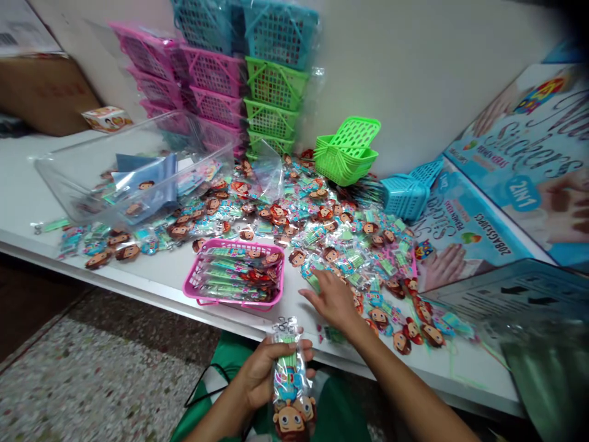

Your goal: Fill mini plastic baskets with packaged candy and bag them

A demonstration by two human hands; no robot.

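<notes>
My left hand (262,369) is closed around clear plastic packets (289,390) with a cartoon figure on them, at least two overlapping, held over my lap in front of the table edge. My right hand (334,299) reaches over the table at the near side of a spread pile of similar packets (322,215). Its thumb stands apart from the other fingers and nothing shows in its grasp; the fingertips lie over or touch a packet. Left of that hand, a pink plastic basket (188,286) holds several packets lying in a row.
Stacked pink baskets (214,70), green baskets (276,86) and blue baskets (280,34) stand by the wall. A clear plastic bin (64,178) is on the left. Loose green baskets (343,162) and blue baskets (405,195) sit behind the pile. Sticker boxes (519,178) border the right side.
</notes>
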